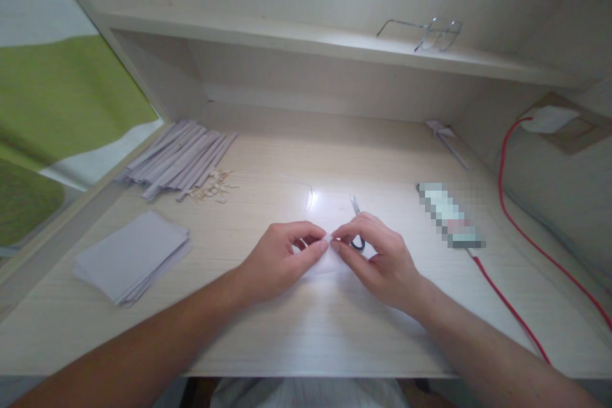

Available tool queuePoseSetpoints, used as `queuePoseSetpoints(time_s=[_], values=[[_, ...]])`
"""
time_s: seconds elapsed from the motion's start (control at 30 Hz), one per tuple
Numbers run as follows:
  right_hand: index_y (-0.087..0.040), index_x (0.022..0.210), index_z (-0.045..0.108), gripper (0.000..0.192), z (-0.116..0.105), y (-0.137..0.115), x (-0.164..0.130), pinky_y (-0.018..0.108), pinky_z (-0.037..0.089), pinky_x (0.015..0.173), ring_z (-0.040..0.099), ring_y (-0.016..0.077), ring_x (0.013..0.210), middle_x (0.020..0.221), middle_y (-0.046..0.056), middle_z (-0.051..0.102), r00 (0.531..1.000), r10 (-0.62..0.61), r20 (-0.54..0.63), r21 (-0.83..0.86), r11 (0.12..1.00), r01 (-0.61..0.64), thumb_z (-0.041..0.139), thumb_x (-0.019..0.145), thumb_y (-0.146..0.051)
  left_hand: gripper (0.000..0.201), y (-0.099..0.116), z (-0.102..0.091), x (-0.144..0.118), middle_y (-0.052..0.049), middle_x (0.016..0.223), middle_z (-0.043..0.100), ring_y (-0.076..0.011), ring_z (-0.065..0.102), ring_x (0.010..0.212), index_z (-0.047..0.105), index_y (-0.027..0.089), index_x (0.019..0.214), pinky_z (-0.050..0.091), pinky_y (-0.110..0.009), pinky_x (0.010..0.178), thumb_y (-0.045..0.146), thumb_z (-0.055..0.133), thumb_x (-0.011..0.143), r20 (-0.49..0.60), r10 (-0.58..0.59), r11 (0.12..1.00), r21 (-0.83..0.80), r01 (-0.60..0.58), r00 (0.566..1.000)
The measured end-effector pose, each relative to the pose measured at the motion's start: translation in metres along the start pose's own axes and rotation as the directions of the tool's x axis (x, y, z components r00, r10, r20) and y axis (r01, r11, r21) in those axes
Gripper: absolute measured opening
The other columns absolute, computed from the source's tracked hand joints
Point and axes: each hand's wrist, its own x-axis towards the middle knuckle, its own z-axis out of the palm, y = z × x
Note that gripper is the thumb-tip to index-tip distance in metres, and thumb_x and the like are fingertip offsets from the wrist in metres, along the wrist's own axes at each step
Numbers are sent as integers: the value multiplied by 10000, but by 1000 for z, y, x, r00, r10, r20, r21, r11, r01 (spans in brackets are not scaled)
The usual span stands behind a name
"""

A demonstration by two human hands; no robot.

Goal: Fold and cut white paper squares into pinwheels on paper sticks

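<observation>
A small white sheet of paper point(321, 261) lies flat on the pale wood-grain worktop point(296, 325) right in front of me, washed out by glare, and both my hands are on it at its upper edge. My left hand point(282, 258) is curled, with thumb and forefinger pinching the paper's edge; my right hand point(375, 261) mirrors it, its fingertips pinching the same edge and almost touching those of the left. Under my right hand sit small scissors point(356, 223), their thin metal blades pointing away from me and one dark loop handle showing between my fingers; I cannot tell whether the hand rests on them. To the left, near the front edge, lies a loose stack of flat rectangular sheets point(131, 258), slightly fanned. Further back on the left is a bundle of long, narrow paper strips point(179, 156) laid side by side, with a small scatter of pale scraps point(213, 188) just beside their near ends. On the right lies a slim oblong object point(452, 215), blurred out, with a glossy red cable point(514, 312) running from its near end. On the shelf point(296, 38) above rest thin wire-framed glasses point(428, 32).
</observation>
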Motion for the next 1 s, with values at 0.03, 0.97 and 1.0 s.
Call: queuePoseSetpoints(time_s=[0.03, 0.97, 1.0], values=[[-216, 986, 678, 104, 0, 0, 0, 379, 477, 744, 607, 204, 797, 844, 42, 680, 1000, -6, -2, 0, 1000, 6, 634, 940, -134, 177, 0, 0, 0, -25, 860, 756, -170, 660, 805, 778, 189, 909, 474, -266, 720, 278, 627, 933, 2, 2, 1000, 3, -2, 1000], [-201, 1007, 679, 136, 2, -3, 0, 355, 453, 729, 609, 181, 781, 845, 25, 678, 998, -50, -28, 8, 999, 50, 630, 944, -91, 214, 1, 0, 1, -26, 826, 739, -156, 641, 768, 773, 161, 905, 467, -259, 699, 260, 591, 958, 22, 30, 999, 16, -30, 999], [-201, 1006, 679, 137, 2, -2, 0, 354, 454, 730, 608, 179, 780, 843, 24, 676, 998, -48, -30, 7, 999, 48, 631, 942, -90, 212, 2, 0, 1, -24, 825, 741, -155, 643, 766, 774, 162, 902, 467, -257, 699, 254, 592, 958, 22, 34, 999, 18, -34, 999]])
